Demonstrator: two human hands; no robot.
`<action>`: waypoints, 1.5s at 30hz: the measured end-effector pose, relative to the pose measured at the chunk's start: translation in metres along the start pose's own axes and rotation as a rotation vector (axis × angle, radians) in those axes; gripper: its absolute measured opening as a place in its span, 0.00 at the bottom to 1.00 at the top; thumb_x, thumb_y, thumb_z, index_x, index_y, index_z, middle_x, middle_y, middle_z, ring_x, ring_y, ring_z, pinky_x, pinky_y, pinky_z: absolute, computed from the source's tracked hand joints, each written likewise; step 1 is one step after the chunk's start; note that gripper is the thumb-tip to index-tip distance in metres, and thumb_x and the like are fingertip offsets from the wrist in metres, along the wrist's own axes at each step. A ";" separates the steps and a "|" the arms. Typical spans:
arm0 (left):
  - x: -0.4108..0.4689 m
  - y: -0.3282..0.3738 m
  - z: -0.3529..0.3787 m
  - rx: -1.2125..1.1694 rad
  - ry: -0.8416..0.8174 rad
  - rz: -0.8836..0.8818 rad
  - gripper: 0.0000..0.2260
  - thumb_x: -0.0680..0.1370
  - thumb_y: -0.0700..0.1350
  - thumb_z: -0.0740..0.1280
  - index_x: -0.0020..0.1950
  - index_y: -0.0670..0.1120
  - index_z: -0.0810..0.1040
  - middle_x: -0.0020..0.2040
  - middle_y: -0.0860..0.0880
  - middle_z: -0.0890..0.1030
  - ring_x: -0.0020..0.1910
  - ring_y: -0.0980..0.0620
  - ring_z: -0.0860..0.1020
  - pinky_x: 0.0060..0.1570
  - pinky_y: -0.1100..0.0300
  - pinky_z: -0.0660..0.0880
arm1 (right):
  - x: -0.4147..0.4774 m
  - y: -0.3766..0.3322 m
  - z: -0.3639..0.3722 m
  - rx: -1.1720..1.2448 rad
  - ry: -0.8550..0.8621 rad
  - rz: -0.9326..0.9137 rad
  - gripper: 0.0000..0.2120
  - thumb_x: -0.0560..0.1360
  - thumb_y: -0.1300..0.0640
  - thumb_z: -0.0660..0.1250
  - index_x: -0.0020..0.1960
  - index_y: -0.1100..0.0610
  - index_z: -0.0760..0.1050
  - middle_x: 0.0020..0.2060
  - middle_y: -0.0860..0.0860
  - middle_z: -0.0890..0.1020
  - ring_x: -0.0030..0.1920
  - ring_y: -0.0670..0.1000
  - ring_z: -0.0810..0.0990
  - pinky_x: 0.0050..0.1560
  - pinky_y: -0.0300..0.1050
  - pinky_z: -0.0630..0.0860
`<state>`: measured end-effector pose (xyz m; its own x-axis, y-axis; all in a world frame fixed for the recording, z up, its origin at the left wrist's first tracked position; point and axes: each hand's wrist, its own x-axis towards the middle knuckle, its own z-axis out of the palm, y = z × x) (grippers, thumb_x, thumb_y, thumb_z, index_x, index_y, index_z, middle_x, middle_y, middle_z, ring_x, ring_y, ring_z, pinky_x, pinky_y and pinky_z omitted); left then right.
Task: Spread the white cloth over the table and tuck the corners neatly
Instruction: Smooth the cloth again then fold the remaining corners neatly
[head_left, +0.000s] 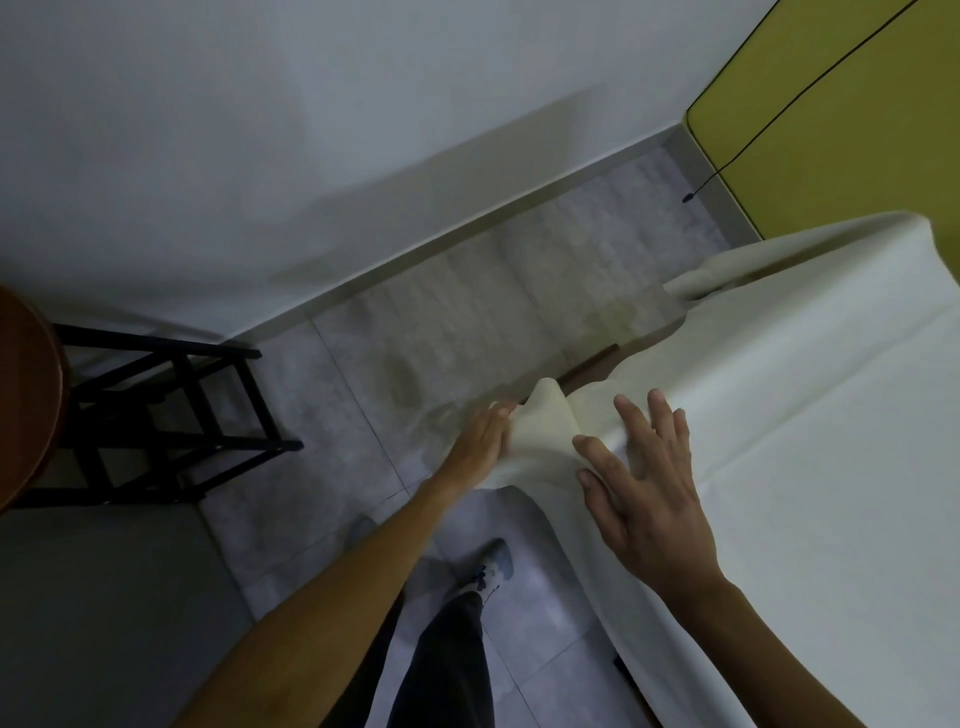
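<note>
The white cloth (810, 415) covers the table on the right and hangs over its near edge. A bunched corner of the cloth (545, 421) sticks up at the table's near-left corner. My left hand (480, 441) is against the left side of that bunched corner; its fingers are blurred and partly hidden by the fabric. My right hand (644, 483) lies flat on the cloth just right of the corner, fingers spread and straight. A sliver of the brown table edge (592, 364) shows beyond the corner. The far cloth corner (696, 280) is folded back.
A black-framed stool with a round brown seat (26, 395) stands at the left on the grey tiled floor (467, 322). A white wall runs behind. A yellow panel (831, 114) with a black cord is at top right. My leg and shoe (493, 566) are below.
</note>
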<state>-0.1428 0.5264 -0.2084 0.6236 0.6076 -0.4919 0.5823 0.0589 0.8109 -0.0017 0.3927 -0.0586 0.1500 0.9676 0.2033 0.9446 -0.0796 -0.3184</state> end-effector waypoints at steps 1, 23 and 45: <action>-0.008 0.016 -0.005 0.007 0.050 0.138 0.17 0.86 0.54 0.50 0.73 0.59 0.69 0.73 0.53 0.70 0.73 0.52 0.67 0.68 0.61 0.63 | 0.000 0.000 0.000 -0.002 0.003 -0.002 0.14 0.83 0.53 0.63 0.64 0.58 0.79 0.71 0.67 0.70 0.77 0.69 0.59 0.74 0.73 0.57; -0.017 0.037 0.013 0.136 0.044 0.505 0.23 0.86 0.40 0.55 0.78 0.56 0.57 0.78 0.50 0.62 0.79 0.54 0.53 0.78 0.55 0.51 | -0.002 0.002 0.002 -0.055 -0.013 -0.016 0.15 0.81 0.54 0.65 0.67 0.56 0.74 0.72 0.67 0.69 0.77 0.69 0.59 0.74 0.73 0.57; -0.066 0.177 -0.040 0.429 -0.280 0.354 0.32 0.81 0.65 0.49 0.77 0.46 0.64 0.74 0.45 0.69 0.71 0.47 0.68 0.71 0.48 0.66 | -0.014 -0.021 -0.029 -0.093 -0.159 0.701 0.39 0.83 0.34 0.40 0.81 0.62 0.52 0.81 0.57 0.47 0.81 0.59 0.48 0.80 0.60 0.48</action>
<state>-0.1016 0.5278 -0.0194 0.8964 0.2977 -0.3283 0.4367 -0.4669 0.7690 -0.0155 0.3737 -0.0283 0.6916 0.7045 -0.1592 0.6642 -0.7069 -0.2432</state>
